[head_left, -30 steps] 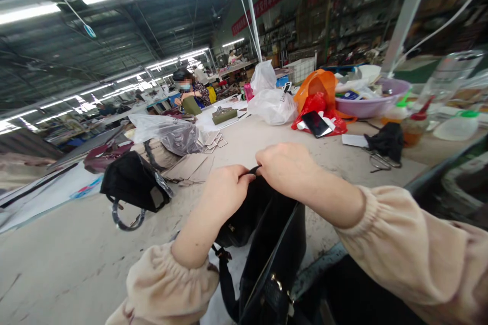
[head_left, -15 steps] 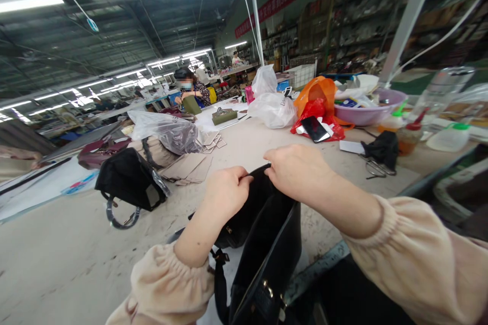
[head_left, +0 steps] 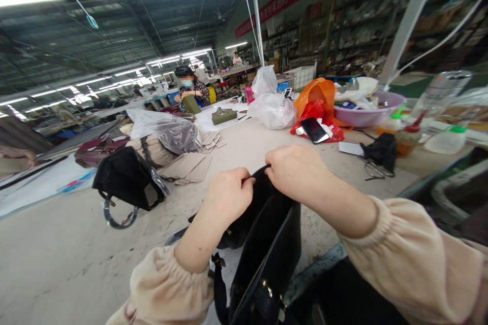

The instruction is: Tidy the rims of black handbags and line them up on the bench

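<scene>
A black handbag (head_left: 280, 244) with gold-coloured fittings stands at the table's near edge, its mouth spread apart and its inside dark. Both hands grip the far rim of that mouth. My left hand (head_left: 229, 193) pinches the rim from the left, thumb on top. Just to the right, my right hand (head_left: 295, 165) is closed on the same rim, a small gap away. A thin black strap (head_left: 220, 284) hangs at the bag's left side. The bag's bottom is out of sight.
Left on the table lies another black bag (head_left: 124, 177) with a wrapped handle, near grey-beige panels (head_left: 188, 167). To the right are a phone (head_left: 314, 130), scissors (head_left: 373, 170), a purple basin (head_left: 371, 114) and squeeze bottles (head_left: 446, 139). A masked co-worker (head_left: 190, 91) sits across.
Both hands keep their grip on the bag's rim and have barely moved. The view has shifted very slightly.
</scene>
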Action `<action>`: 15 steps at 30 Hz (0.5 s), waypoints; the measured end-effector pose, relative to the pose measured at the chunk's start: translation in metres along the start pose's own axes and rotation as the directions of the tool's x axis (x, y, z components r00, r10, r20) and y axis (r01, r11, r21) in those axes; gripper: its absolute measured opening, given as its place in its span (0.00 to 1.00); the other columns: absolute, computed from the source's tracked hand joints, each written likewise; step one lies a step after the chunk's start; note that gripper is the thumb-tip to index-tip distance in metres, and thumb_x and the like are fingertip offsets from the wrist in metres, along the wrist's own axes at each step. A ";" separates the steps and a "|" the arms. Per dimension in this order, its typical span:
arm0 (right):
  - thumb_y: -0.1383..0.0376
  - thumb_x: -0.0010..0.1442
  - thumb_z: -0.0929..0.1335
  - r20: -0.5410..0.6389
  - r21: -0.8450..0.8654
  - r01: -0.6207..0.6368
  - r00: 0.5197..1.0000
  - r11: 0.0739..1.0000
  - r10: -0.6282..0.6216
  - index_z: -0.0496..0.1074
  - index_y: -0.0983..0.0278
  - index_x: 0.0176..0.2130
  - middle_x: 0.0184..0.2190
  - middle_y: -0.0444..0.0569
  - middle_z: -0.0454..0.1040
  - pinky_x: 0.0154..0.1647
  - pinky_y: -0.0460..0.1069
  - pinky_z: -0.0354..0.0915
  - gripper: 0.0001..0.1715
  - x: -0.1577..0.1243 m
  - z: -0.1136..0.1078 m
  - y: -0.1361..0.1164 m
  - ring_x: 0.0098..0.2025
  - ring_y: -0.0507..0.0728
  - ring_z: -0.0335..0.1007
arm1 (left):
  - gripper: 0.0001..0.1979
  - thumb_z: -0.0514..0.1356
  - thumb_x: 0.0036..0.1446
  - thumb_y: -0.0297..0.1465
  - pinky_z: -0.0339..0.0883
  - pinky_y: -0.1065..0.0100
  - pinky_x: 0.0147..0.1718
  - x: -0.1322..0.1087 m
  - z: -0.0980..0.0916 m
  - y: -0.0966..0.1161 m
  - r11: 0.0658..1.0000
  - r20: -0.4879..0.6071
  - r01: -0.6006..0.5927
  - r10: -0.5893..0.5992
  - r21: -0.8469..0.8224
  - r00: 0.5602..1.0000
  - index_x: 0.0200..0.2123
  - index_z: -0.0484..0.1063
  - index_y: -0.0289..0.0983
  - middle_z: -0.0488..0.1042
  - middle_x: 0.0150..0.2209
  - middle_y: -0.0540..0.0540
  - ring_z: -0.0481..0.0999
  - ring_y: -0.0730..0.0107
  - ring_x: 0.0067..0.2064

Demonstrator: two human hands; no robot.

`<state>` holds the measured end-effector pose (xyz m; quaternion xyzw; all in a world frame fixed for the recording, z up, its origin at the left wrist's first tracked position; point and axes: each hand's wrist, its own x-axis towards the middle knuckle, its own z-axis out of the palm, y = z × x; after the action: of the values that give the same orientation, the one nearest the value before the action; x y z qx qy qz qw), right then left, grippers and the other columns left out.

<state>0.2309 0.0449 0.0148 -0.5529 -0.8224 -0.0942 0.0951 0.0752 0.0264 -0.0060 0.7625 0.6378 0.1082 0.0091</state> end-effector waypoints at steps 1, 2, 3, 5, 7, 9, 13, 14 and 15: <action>0.65 0.57 0.63 -0.001 -0.001 -0.001 1.000 1.000 0.001 0.76 0.65 0.33 0.32 0.56 0.77 0.28 0.49 0.63 0.12 0.000 -0.001 -0.001 0.34 0.60 0.74 | 0.14 0.52 0.59 0.35 0.60 0.67 0.31 0.001 -0.001 0.001 1.000 0.006 0.006 -0.006 0.013 1.000 0.33 0.77 0.39 0.79 0.31 0.44 0.75 0.63 0.34; 0.66 0.57 0.63 -0.003 0.002 -0.002 1.000 1.000 0.002 0.76 0.65 0.33 0.32 0.56 0.77 0.28 0.48 0.63 0.12 0.000 -0.002 -0.003 0.34 0.60 0.74 | 0.13 0.52 0.58 0.35 0.60 0.66 0.31 0.002 -0.001 0.002 1.000 0.012 0.010 -0.010 0.019 1.000 0.35 0.77 0.39 0.79 0.32 0.44 0.75 0.62 0.34; 0.66 0.57 0.63 -0.001 0.008 -0.002 1.000 1.000 0.002 0.76 0.66 0.34 0.32 0.56 0.77 0.28 0.48 0.63 0.12 0.000 -0.002 -0.004 0.34 0.60 0.74 | 0.14 0.53 0.58 0.36 0.61 0.66 0.32 0.005 -0.002 0.004 1.000 0.017 0.007 -0.007 0.018 1.000 0.39 0.77 0.40 0.79 0.32 0.43 0.76 0.61 0.35; 0.67 0.57 0.63 0.008 0.022 -0.003 1.000 1.000 0.003 0.76 0.66 0.34 0.33 0.57 0.77 0.28 0.48 0.63 0.12 0.000 -0.002 -0.005 0.34 0.60 0.74 | 0.16 0.53 0.58 0.39 0.62 0.65 0.33 0.011 -0.004 0.007 1.000 0.029 -0.023 0.022 0.012 0.999 0.43 0.76 0.42 0.80 0.34 0.43 0.76 0.59 0.37; 0.68 0.57 0.63 0.004 0.030 -0.006 1.000 1.000 0.006 0.76 0.67 0.34 0.32 0.57 0.77 0.28 0.48 0.62 0.12 0.000 0.001 -0.004 0.34 0.60 0.74 | 0.17 0.52 0.58 0.41 0.62 0.64 0.33 0.019 -0.004 0.009 0.998 0.043 -0.056 0.055 0.022 0.998 0.41 0.77 0.41 0.80 0.35 0.41 0.76 0.58 0.38; 0.67 0.57 0.63 -0.022 0.057 0.001 1.000 0.998 0.000 0.76 0.66 0.33 0.31 0.56 0.77 0.29 0.49 0.63 0.12 0.001 0.005 0.001 0.34 0.60 0.74 | 0.17 0.52 0.59 0.40 0.62 0.65 0.33 0.025 -0.003 0.011 0.997 0.065 -0.069 0.066 0.046 0.996 0.35 0.78 0.39 0.79 0.34 0.40 0.76 0.58 0.37; 0.61 0.58 0.65 -0.143 0.274 0.077 0.989 0.959 -0.038 0.75 0.63 0.41 0.36 0.51 0.78 0.37 0.50 0.65 0.14 -0.011 0.010 0.017 0.37 0.58 0.73 | 0.17 0.51 0.59 0.37 0.62 0.65 0.33 0.030 0.000 0.012 0.994 0.061 -0.044 0.038 0.101 0.997 0.32 0.77 0.37 0.79 0.32 0.40 0.76 0.60 0.36; 0.60 0.58 0.66 -0.198 0.339 0.090 0.980 0.937 -0.023 0.74 0.62 0.46 0.38 0.50 0.77 0.39 0.50 0.65 0.17 -0.019 0.009 0.020 0.38 0.57 0.72 | 0.17 0.50 0.60 0.37 0.63 0.65 0.33 0.030 0.000 0.012 0.993 0.050 -0.040 0.035 0.115 0.998 0.32 0.77 0.37 0.79 0.32 0.40 0.76 0.59 0.36; 0.59 0.58 0.67 -0.258 0.397 0.099 0.966 0.912 0.007 0.72 0.62 0.49 0.41 0.50 0.76 0.41 0.50 0.65 0.20 -0.029 0.008 0.022 0.38 0.56 0.72 | 0.17 0.50 0.60 0.37 0.63 0.64 0.34 0.030 0.001 0.012 0.991 0.039 -0.037 0.033 0.126 0.999 0.32 0.77 0.37 0.79 0.32 0.39 0.76 0.59 0.36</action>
<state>0.2620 0.0294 0.0010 -0.4846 -0.8179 0.0069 0.3101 0.0915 0.0535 -0.0005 0.7745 0.6296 0.0533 -0.0295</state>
